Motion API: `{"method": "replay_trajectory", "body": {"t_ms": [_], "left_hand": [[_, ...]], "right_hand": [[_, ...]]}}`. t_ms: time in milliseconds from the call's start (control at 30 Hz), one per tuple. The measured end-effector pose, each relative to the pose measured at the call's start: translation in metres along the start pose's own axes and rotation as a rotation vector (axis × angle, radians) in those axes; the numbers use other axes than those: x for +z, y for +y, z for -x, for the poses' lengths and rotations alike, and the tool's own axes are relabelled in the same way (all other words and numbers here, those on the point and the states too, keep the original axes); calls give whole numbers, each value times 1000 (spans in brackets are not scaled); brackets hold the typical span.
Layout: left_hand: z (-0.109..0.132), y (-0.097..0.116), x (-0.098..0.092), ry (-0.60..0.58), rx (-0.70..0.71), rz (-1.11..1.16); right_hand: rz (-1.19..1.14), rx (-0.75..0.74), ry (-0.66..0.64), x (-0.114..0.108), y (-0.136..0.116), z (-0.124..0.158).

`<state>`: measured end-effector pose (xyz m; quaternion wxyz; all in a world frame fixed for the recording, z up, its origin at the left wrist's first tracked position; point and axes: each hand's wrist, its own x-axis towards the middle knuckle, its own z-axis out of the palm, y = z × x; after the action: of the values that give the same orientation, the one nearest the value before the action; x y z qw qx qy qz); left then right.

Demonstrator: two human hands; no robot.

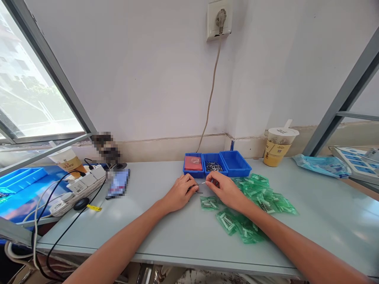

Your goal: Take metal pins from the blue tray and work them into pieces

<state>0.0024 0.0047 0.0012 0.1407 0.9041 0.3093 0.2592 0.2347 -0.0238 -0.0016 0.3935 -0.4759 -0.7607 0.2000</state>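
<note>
My left hand is curled shut, pinching one end of a thin metal pin; my right hand, at its 3 o'clock, pinches the other end. Blue trays sit at 12 o'clock, green packets at 3 to 5 o'clock.

My worktop is a pale grey-green; the three small bins at its back are bright blue, the leftmost holding a red packet, the middle one dark silvery pins; the little bags scattered under my right hand are translucent green with white contents; the cup is yellow-tan with a white lid; the power strip is white, its cables black and white; the wall is off-white; the tray at left is blue.
</note>
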Motion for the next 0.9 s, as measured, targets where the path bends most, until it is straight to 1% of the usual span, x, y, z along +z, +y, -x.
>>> {"method": "replay_trajectory", "body": {"t_ms": [167,533,900], "left_hand": [[1,2,-1,4,6,3],[1,4,-3,21,3,-2],[1,-1,-3,41,2,-22]], "right_hand": [[8,26,17,-1,-2,0],[-61,8,3,-1,0,1],[-86,2,-19,-4,-1,2]]}}
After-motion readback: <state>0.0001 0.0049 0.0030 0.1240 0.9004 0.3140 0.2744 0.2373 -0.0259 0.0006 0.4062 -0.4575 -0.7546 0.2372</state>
